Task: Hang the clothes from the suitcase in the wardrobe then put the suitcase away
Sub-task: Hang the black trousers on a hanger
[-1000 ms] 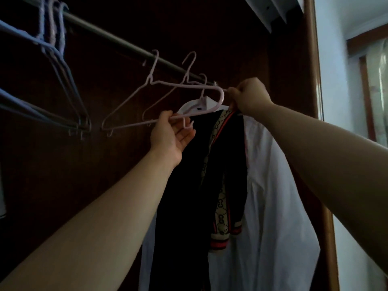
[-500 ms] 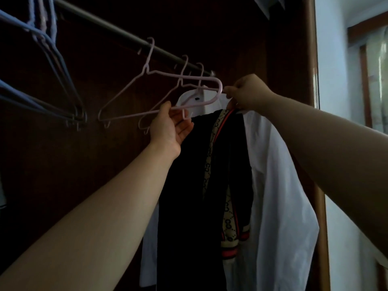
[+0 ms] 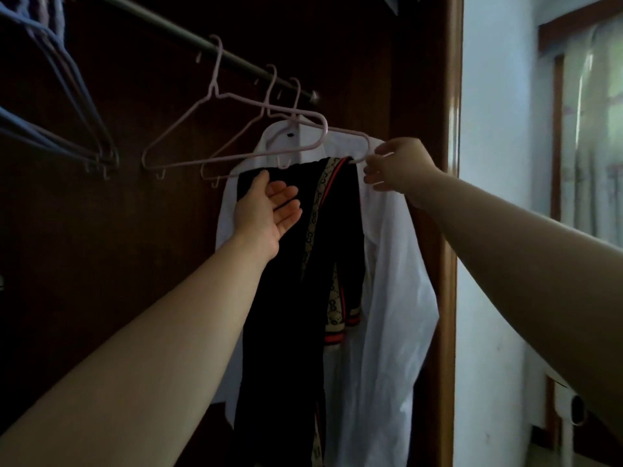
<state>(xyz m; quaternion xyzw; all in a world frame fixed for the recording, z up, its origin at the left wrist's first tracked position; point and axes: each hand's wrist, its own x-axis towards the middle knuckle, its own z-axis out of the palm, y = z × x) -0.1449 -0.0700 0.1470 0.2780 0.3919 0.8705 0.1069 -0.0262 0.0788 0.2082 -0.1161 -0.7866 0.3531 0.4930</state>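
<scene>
A black garment with patterned beige and red trim hangs over the bar of a pink hanger on the wardrobe rail. Behind it hangs a white shirt. My right hand pinches the right end of that hanger, at the shirt's shoulder. My left hand is open, palm turned right, its fingers just in front of the black garment below the hangers. An empty pink hanger hangs to the left. The suitcase is not in view.
Several empty blue and purple hangers hang at the far left of the rail. The wardrobe's dark wooden back is behind everything. Its wooden side frame stands right of the clothes, then a white wall and a window.
My left hand let go of the empty pink hanger's bar and dropped open in front of the black garment. My right hand slid right along the loaded hanger.
</scene>
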